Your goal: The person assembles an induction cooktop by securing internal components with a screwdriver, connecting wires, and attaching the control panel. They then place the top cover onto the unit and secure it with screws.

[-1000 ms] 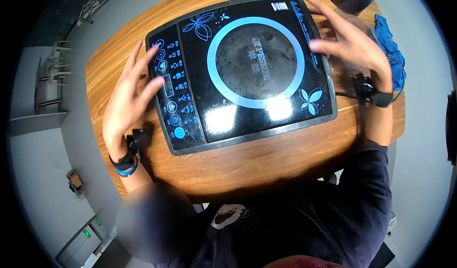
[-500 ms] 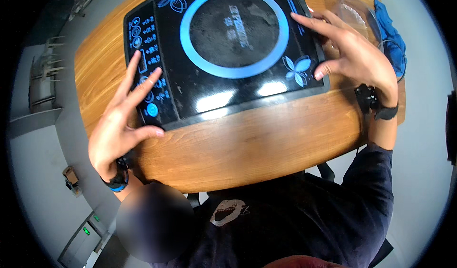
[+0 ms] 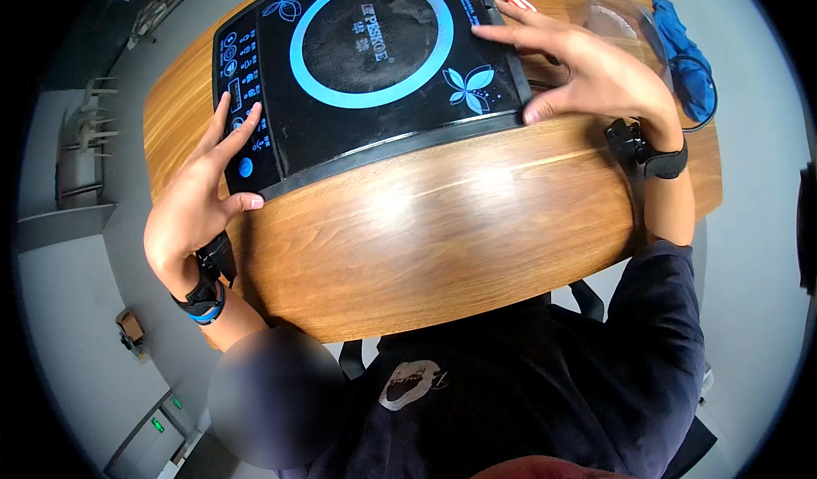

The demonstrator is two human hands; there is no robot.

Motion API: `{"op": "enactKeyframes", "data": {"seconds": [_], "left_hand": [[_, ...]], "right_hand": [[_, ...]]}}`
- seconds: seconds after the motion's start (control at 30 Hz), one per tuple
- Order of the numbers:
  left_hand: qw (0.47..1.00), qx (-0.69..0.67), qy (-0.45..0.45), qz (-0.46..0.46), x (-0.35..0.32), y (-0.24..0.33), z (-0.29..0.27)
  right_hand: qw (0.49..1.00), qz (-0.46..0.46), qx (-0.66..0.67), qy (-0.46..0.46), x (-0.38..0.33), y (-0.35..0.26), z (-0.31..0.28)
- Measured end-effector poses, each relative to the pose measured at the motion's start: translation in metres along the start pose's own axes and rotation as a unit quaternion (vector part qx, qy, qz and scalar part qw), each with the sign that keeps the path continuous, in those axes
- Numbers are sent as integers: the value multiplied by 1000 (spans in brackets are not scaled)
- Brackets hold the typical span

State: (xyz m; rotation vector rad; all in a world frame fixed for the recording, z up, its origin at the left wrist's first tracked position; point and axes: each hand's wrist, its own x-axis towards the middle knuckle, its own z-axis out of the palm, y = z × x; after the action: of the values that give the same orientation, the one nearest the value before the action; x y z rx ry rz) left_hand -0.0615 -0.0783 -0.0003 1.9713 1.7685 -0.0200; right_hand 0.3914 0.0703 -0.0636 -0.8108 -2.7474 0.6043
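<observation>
A black induction cooktop [image 3: 366,62] with a light-blue ring and blue flower prints lies at the far side of the wooden table, slightly turned. My left hand [image 3: 189,194] grips its left side: two fingers rest on the control panel and the thumb sits at the near left corner. At the opposite side, my right hand [image 3: 606,81] has its fingertips on the right edge, with the thumb against the near right corner. Both hands hold the cooktop between them with fingers spread. The undersides of my fingers are hidden.
Right of the cooktop lie a red-and-white striped piece [image 3: 521,2], a clear plastic container [image 3: 619,21] and a blue cloth [image 3: 681,41] with a dark cable. The wooden table's [image 3: 425,249] curved near edge runs before my body. Pale chairs [image 3: 81,168] stand at far left.
The cooktop has shifted left and away from me, and both hands have moved along with it. More of the table's near part now shows.
</observation>
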Motion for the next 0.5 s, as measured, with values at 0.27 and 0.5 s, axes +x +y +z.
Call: {"op": "enactKeyframes", "data": {"seconds": [0.27, 0.5], "left_hand": [[998, 42, -14, -36, -3, 10, -2], [999, 8, 1, 43, -2, -15, -1]], "right_hand": [[999, 9, -19, -27, -9, -2, 5], [994, 60, 51, -78, -4, -14, -7]]}}
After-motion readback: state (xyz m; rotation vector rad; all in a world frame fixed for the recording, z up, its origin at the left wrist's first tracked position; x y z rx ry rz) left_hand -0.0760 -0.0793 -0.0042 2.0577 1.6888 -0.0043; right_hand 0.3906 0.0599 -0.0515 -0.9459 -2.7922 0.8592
